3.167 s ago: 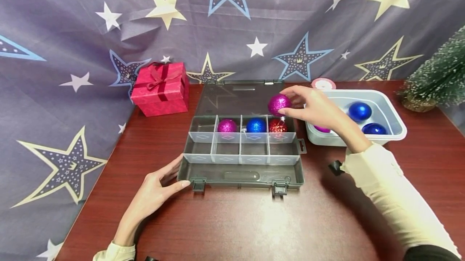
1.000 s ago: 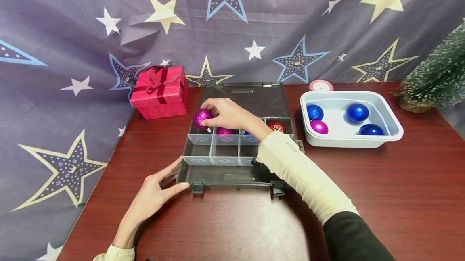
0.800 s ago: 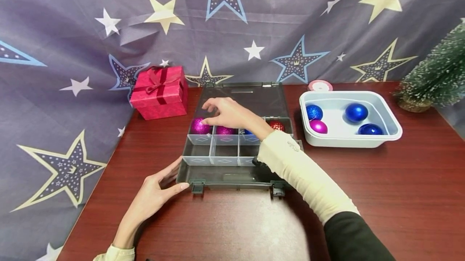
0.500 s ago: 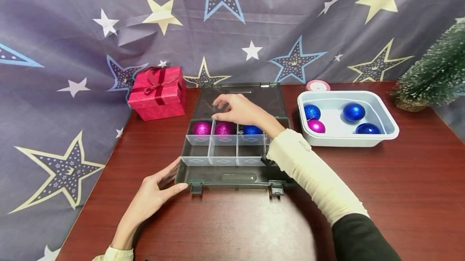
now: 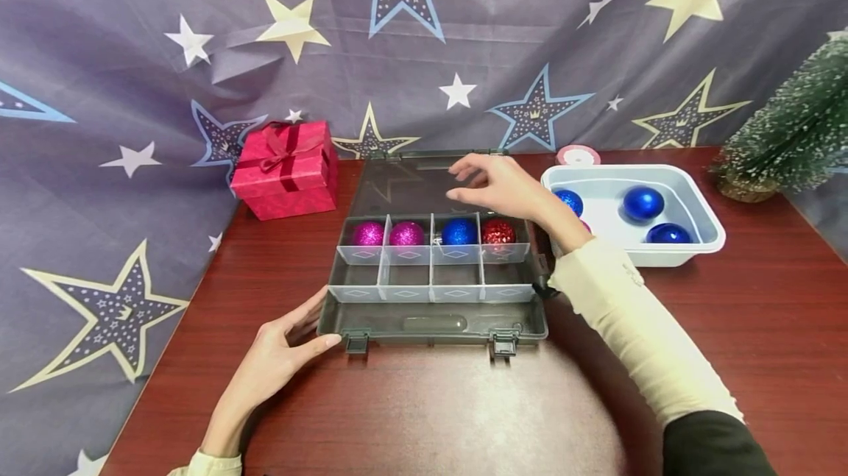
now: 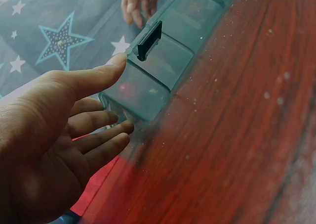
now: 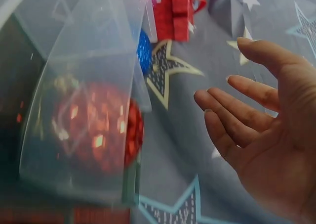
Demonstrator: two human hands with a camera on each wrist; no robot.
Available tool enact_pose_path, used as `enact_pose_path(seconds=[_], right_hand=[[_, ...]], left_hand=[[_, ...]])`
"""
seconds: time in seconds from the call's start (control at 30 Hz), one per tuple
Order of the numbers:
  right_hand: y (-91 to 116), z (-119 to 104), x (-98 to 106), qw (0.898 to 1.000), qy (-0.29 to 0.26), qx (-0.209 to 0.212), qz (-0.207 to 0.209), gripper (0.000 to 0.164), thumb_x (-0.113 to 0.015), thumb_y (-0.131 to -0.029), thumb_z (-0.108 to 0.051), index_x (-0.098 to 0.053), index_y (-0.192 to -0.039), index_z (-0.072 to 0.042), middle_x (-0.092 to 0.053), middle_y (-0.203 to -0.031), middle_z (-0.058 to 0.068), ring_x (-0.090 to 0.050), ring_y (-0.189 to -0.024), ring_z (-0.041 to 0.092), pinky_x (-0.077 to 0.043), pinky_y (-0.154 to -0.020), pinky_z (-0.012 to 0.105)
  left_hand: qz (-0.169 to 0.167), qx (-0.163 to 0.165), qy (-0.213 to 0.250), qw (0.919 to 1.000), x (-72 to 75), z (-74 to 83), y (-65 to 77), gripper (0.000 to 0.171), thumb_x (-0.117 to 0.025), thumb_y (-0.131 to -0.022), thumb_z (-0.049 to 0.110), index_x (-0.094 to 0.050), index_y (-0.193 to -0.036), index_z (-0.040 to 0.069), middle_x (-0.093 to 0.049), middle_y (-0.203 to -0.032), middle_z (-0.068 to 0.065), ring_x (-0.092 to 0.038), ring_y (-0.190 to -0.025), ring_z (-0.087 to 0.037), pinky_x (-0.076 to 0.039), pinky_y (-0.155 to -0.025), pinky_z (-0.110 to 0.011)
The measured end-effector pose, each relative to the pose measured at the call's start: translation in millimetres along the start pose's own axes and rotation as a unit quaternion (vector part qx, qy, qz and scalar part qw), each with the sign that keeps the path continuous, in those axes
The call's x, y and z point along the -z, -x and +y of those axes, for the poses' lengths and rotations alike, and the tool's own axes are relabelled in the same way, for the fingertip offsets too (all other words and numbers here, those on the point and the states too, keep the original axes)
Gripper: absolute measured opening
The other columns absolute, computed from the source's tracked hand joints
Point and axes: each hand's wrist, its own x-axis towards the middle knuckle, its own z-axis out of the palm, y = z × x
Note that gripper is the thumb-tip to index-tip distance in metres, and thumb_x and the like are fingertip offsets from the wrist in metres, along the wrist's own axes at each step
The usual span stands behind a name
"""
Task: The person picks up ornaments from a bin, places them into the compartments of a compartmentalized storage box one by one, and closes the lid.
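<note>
A clear grey divided organizer box lies with its lid folded back. Along its back row sit two glittery magenta baubles, a blue glitter bauble and a red bauble, one per compartment. My left hand rests at the box's front left corner; in the left wrist view its thumb lies on the edge near a latch and its fingers lie along the side. Above the lid's right part hovers my right hand, fingers loosely extended and holding nothing. The red bauble shows through the plastic in the right wrist view.
Right of the box stands a white tub with several baubles, among them a shiny blue bauble; my right forearm partly covers it. Behind it is a pink ribbon spool. A red gift box and a small frosted tree flank the scene.
My right hand carried a magenta glitter bauble leftward, let it go in the back left compartment, then moved back right toward the tub. The left hand has stayed at the box corner.
</note>
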Motion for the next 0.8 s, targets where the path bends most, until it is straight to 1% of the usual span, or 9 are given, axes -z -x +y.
enact_pose_path(seconds=[0.13, 0.2, 0.3, 0.37, 0.47, 0.53, 0.63, 0.7, 0.8], right_hand=[[17.1, 12.5, 16.0, 0.999, -0.007, -0.016, 0.035, 0.039, -0.079, -0.094, -0.026, -0.069, -0.127, -0.006, -0.071, -0.119, 0.014, -0.070, -0.105, 0.030, -0.056, -0.094, 0.045], [25.5, 20.4, 23.8, 0.998, -0.014, -0.028, 0.051, 0.039, -0.078, -0.095, -0.025, -0.069, -0.127, -0.005, -0.071, -0.119, 0.015, -0.070, -0.104, 0.029, -0.055, -0.093, 0.043], [39.5, 33.7, 35.2, 0.996, -0.026, -0.040, 0.078, 0.037, -0.076, -0.096, -0.022, -0.069, -0.127, -0.003, -0.072, -0.117, 0.015, -0.069, -0.102, 0.029, -0.054, -0.088, 0.033], [48.3, 41.7, 41.9, 0.994, -0.027, -0.039, 0.097, 0.034, -0.075, -0.097, -0.019, -0.070, -0.125, -0.001, -0.073, -0.114, 0.016, -0.070, -0.099, 0.027, -0.054, -0.084, 0.025], [62.9, 52.2, 51.7, 0.992, -0.028, -0.039, 0.120, 0.029, -0.075, -0.097, -0.015, -0.072, -0.122, -0.001, -0.073, -0.113, 0.015, -0.071, -0.093, 0.020, -0.052, -0.079, 0.015], [72.2, 58.7, 57.6, 0.990, -0.029, -0.041, 0.128, 0.027, -0.075, -0.097, -0.013, -0.072, -0.121, -0.001, -0.071, -0.116, 0.016, -0.069, -0.091, 0.013, -0.051, -0.079, 0.013], [85.5, 67.5, 65.3, 0.989, -0.026, -0.072, 0.131, 0.030, -0.074, -0.098, -0.017, -0.071, -0.124, -0.001, -0.069, -0.121, 0.017, -0.067, -0.090, 0.008, -0.049, -0.079, 0.012], [92.4, 73.8, 69.7, 0.987, -0.015, -0.096, 0.127, 0.035, -0.073, -0.099, -0.022, -0.069, -0.127, 0.000, -0.067, -0.123, 0.020, -0.069, -0.094, 0.015, -0.049, -0.079, 0.013], [101.9, 81.6, 75.1, 0.983, 0.011, -0.142, 0.115, 0.045, -0.071, -0.100, -0.033, -0.066, -0.131, -0.001, -0.067, -0.125, 0.022, -0.069, -0.103, 0.031, -0.048, -0.079, 0.016]], left_hand=[[0.002, -0.003, -0.006, 1.0000, 0.4, 0.1, 0.3, 0.071, -0.083, -0.091, 0.017, -0.050, -0.155, 0.015, -0.063, -0.139, -0.011, -0.062, -0.125, -0.024, -0.048, -0.099, -0.016], [0.001, -0.005, -0.006, 1.0000, 0.4, 0.3, 0.1, 0.071, -0.083, -0.091, 0.017, -0.050, -0.155, 0.015, -0.063, -0.139, -0.011, -0.062, -0.125, -0.024, -0.048, -0.099, -0.016], [0.000, -0.003, -0.005, 1.0000, -0.1, 1.0, -0.3, 0.071, -0.083, -0.091, 0.017, -0.050, -0.155, 0.014, -0.063, -0.139, -0.012, -0.062, -0.125, -0.024, -0.048, -0.099, -0.016], [0.000, -0.003, -0.005, 1.0000, -0.2, 1.0, -0.4, 0.072, -0.083, -0.091, 0.017, -0.050, -0.155, 0.014, -0.063, -0.139, -0.012, -0.062, -0.125, -0.025, -0.048, -0.099, -0.016], [-0.003, -0.002, -0.003, 1.0000, -0.5, 1.0, -0.4, 0.072, -0.082, -0.092, 0.018, -0.049, -0.155, 0.013, -0.063, -0.140, -0.012, -0.062, -0.125, -0.026, -0.048, -0.099, -0.016], [-0.004, -0.004, -0.001, 1.0000, -0.5, 0.6, -0.5, 0.072, -0.082, -0.092, 0.018, -0.049, -0.156, 0.013, -0.063, -0.140, -0.012, -0.062, -0.125, -0.026, -0.049, -0.099, -0.016], [-0.004, -0.004, 0.001, 1.0000, -0.1, -0.1, -0.6, 0.072, -0.082, -0.092, 0.017, -0.049, -0.155, 0.013, -0.063, -0.140, -0.012, -0.061, -0.126, -0.026, -0.049, -0.099, -0.016], [-0.003, -0.004, -0.001, 1.0000, 0.3, -0.5, -0.7, 0.072, -0.082, -0.092, 0.017, -0.049, -0.155, 0.013, -0.063, -0.140, -0.012, -0.061, -0.126, -0.026, -0.049, -0.099, -0.016], [-0.001, -0.005, -0.004, 1.0000, 0.9, -1.0, -0.7, 0.072, -0.082, -0.092, 0.017, -0.049, -0.155, 0.012, -0.063, -0.139, -0.013, -0.062, -0.125, -0.026, -0.048, -0.099, -0.016]])
